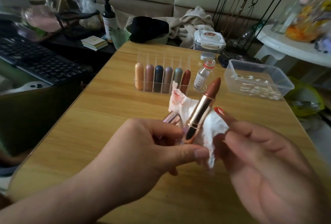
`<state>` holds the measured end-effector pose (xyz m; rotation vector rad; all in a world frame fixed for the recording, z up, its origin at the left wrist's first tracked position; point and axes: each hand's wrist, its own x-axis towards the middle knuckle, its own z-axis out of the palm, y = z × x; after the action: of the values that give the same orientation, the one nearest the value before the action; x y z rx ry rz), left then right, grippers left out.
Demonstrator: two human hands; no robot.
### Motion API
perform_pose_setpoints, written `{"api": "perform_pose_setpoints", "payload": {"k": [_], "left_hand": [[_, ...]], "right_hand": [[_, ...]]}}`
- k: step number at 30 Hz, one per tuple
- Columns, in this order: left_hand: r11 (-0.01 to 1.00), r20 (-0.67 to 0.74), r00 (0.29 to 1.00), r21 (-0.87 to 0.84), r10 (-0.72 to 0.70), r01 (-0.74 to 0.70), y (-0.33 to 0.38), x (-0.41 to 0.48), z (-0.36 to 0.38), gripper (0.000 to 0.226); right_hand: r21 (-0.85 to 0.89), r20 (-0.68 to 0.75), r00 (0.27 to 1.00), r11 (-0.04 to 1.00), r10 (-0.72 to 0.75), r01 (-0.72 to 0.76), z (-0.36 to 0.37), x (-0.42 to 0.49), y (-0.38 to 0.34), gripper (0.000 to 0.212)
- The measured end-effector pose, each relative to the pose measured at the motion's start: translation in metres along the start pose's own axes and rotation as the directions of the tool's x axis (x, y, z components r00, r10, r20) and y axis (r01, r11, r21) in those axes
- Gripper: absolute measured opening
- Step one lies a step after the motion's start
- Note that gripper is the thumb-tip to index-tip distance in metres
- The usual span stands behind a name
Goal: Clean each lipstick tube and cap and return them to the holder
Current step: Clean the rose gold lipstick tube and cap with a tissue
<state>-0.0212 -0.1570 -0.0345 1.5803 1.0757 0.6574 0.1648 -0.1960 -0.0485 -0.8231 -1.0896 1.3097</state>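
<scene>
Between the pinching fingers of the left hand [143,145], an uncapped lipstick tube [200,111] tilts upward; the right hand [259,152] presses a stained tissue [213,125] against it. Beyond the fingertips, the holder [161,82] carries six capped lipsticks on the table [89,125].

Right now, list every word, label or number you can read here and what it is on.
Nothing is legible.
Small glass vial: printed label, too small to read.
Dark pump bottle: label blurred.
Clip-lid container: round lid graphic, blurred.
Keyboard: key legends too small.
</scene>
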Motion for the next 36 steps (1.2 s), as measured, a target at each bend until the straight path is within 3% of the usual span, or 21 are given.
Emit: {"api": "perform_pose_setpoints", "payload": {"k": [8,11,15,19,22,24,27,32,34,36], "left_hand": [[0.994,0.109,0.989,0.058,-0.103,0.097,0.01,-0.003,-0.002,0.031],[0.988,0.163,0.977,0.101,-0.134,0.118,0.012,-0.002,-0.004,0.033],[0.984,0.252,0.958,0.142,-0.139,0.105,0.012,-0.001,-0.006,0.03],[0.99,0.364,0.927,-0.064,-0.091,0.122,0.007,-0.001,-0.011,0.026],[0.953,0.434,0.895,-0.216,-0.101,0.212,0.003,-0.003,-0.011,0.028],[0.954,0.413,0.904,-0.21,-0.112,0.214,0.002,-0.003,-0.009,0.031],[0.991,0.324,0.939,-0.028,-0.113,0.129,0.001,-0.004,-0.006,0.034],[0.955,0.014,0.996,0.282,0.092,-0.093,0.002,-0.013,0.003,0.033],[0.95,-0.035,0.989,0.284,0.143,-0.127,0.001,-0.014,0.005,0.032],[0.988,0.03,0.997,0.133,0.076,-0.08,-0.002,-0.01,0.001,0.034]], "right_hand": [[0.149,0.074,0.985,0.975,0.156,-0.166,-0.008,0.011,0.001,0.041],[0.049,0.168,0.963,0.973,0.212,-0.223,-0.01,0.014,-0.002,0.039],[-0.127,0.213,0.951,0.971,0.225,-0.201,-0.01,0.012,-0.006,0.021],[-0.191,0.148,0.971,0.969,0.189,-0.159,-0.012,0.01,-0.007,0.034],[-0.132,0.219,0.965,0.985,0.142,-0.115,-0.01,0.011,-0.011,0.01],[-0.087,0.208,0.966,0.987,0.152,-0.136,-0.009,0.011,-0.012,0.013],[-0.101,0.13,0.976,0.981,0.177,-0.164,-0.009,0.009,-0.012,0.004],[-0.143,0.188,0.967,0.979,0.172,-0.146,-0.012,0.013,-0.014,0.007],[-0.131,0.208,0.963,0.98,0.173,-0.148,-0.013,0.014,-0.015,0.011],[-0.112,0.211,0.965,0.984,0.157,-0.136,-0.014,0.014,-0.015,0.009]]}}
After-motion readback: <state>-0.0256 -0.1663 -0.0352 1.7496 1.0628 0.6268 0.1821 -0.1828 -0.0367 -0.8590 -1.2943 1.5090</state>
